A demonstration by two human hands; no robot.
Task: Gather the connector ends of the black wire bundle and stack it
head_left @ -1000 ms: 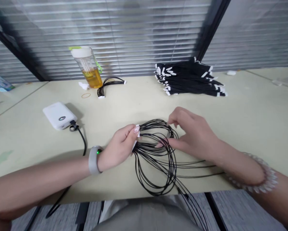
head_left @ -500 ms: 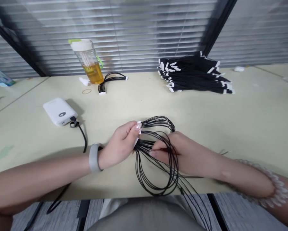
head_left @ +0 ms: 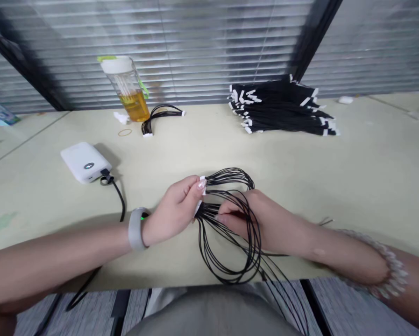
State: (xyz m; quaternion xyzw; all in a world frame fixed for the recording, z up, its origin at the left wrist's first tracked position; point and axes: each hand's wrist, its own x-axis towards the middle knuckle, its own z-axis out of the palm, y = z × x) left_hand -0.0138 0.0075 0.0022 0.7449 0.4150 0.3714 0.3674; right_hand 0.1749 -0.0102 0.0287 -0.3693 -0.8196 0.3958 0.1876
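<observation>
A bundle of thin black wires loops over the near edge of the pale table, joined at a white connector. My left hand, with a grey wristband, pinches that connector end between thumb and fingers. My right hand, with a beaded bracelet on the wrist, lies inside the loops and closes its fingers on the strands just right of the connector. Some wires hang off the table's front edge.
A stack of bundled black wire harnesses lies at the back right. A short loose harness, a bottle of yellow liquid and a rubber band are at the back left. A white power bank with a black cable lies left.
My right hand came down from above the loops into the bundle and closed on strands next to the connector. My left hand has kept its hold in place.
</observation>
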